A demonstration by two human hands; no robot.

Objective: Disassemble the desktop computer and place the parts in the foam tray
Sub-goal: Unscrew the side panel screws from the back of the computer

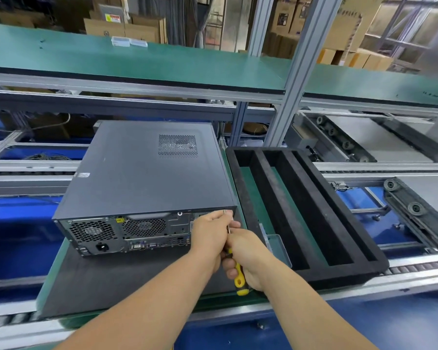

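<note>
1. A desktop computer (147,170) lies flat on a counter (116,281), rear panel facing the camera.
2. The right hand (248,258) grips a yellow-handled screwdriver (239,276) at the case's rear corner; the left hand (210,233) pinches its shaft.
3. A black foam tray (314,213) sits just beside the computer.

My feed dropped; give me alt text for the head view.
Both hands work a yellow-handled screwdriver at the rear top corner of a closed desktop computer. An empty black foam tray lies to its right.

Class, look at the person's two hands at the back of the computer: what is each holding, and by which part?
Right hand grips the screwdriver by its yellow-black handle. Left hand pinches its thin metal shaft near the tip, at the computer case's rear corner.
</note>
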